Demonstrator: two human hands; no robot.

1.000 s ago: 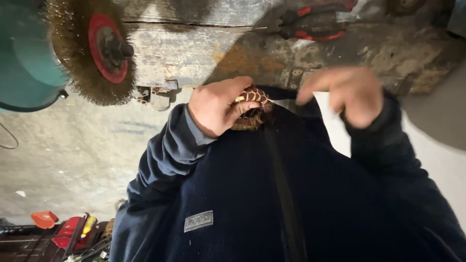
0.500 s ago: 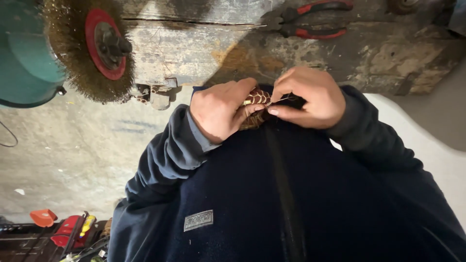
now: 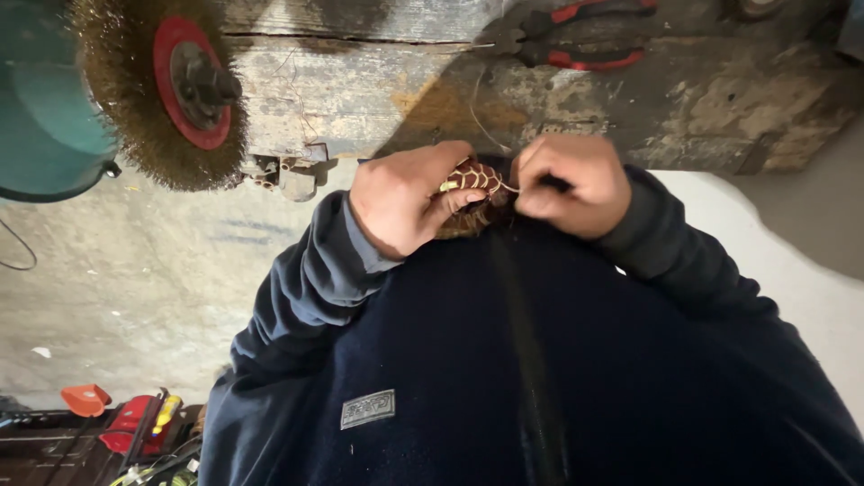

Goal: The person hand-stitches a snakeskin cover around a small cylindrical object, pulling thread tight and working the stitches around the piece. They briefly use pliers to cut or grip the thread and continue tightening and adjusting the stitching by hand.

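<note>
Two bare hands meet at mid-frame, just near of a worn wooden workbench (image 3: 360, 99). Left hand (image 3: 405, 207) is curled round a small brown object wrapped in a net of pale wire (image 3: 470, 180); thumb and fingers close on it from the left and underneath. What the object is cannot be told. Right hand (image 3: 576, 184) sits just beside it on the right, fingers pinched tight on the end of a thin wire (image 3: 509, 188) that runs from the wrapped object to the fingertips. Hands nearly touching, the object between them.

Both arms in dark blue sleeves; a dark blue garment (image 3: 504, 360) with a small grey patch fills the near part of the scene.

Far left: a wire brush wheel (image 3: 166, 90) with a red hub, mounted beside a green housing (image 3: 45, 108). Far on the bench, right of centre: red-handled pliers (image 3: 576, 36). Near left corner: red and orange tools (image 3: 117, 418) on a dark surface, blurred. Concrete floor (image 3: 135, 288) below the bench, grey and stained.
</note>
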